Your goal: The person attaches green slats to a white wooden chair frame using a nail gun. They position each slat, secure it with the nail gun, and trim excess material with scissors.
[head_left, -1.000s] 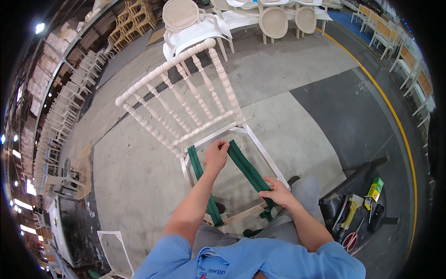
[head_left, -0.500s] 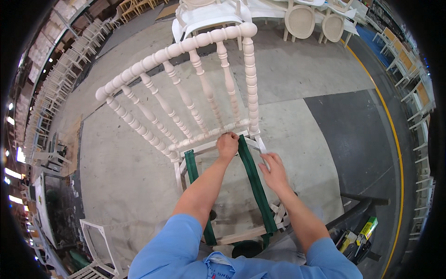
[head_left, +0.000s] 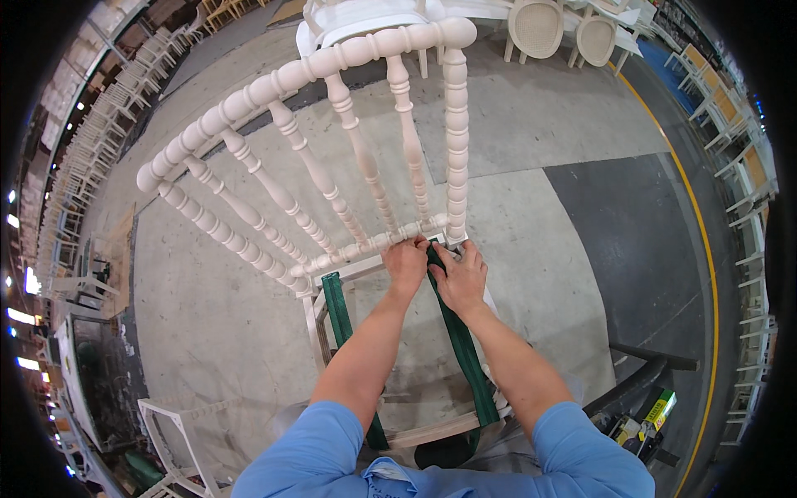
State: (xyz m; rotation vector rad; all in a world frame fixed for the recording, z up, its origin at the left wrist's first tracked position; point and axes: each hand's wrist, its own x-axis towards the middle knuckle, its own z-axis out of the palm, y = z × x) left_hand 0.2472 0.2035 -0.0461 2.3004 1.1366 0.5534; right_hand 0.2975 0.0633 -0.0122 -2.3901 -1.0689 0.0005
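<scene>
A pale chair with turned spindles (head_left: 339, 189) stands in front of me, its open seat frame (head_left: 436, 433) toward my body. Two green webbing straps run from its back rail to its front rail: the left strap (head_left: 335, 305) and the right strap (head_left: 462, 344). My left hand (head_left: 405, 266) is closed at the back rail, its fingertips pinching the left edge of the right strap's far end. Across from it, my right hand (head_left: 462, 275) curls its thumb and fingers over the same strap end, near the back corner post. The fingertips partly hide that end.
A dark stand holding tools and a green-yellow box (head_left: 658, 409) is at the lower right. Another pale chair frame (head_left: 178, 440) lies lower left. Rows of chairs line both sides, and round-backed chairs (head_left: 535, 31) stand at the far end. A yellow line (head_left: 696, 207) marks the floor.
My right hand has moved left and away from me, from beside the seat frame onto the right strap's end. My left hand stays there. The chair back appears larger and nearer.
</scene>
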